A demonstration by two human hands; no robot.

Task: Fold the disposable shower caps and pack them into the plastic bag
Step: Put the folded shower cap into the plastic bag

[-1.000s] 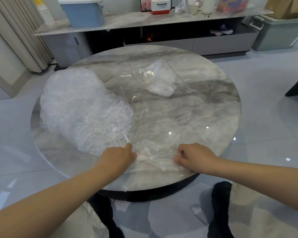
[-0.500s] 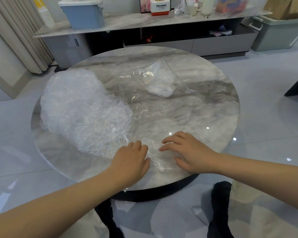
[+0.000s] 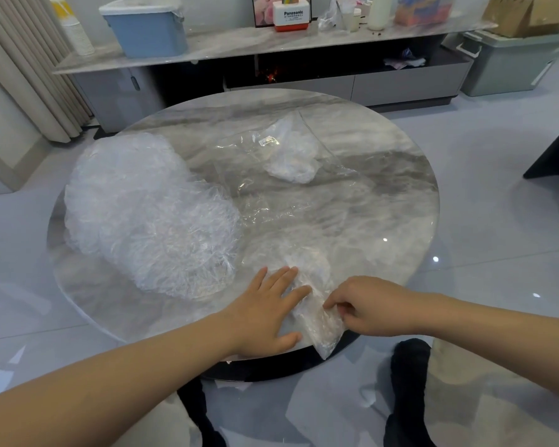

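Left hand (image 3: 265, 312): flat, fingers straight, pressing a half-folded shower cap (image 3: 313, 304) at the near table (image 3: 400, 195) edge; right hand (image 3: 365, 306): pinching that cap's side; plastic bag (image 3: 288, 156): mid-table, few caps inside; unfolded heap (image 3: 142, 214): large, left; task judged early.

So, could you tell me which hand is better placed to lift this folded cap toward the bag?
Probably the right hand: it already pinches the folded cap at the table's near edge, while the left hand lies flat, pressing on it. The plastic bag lies ahead.
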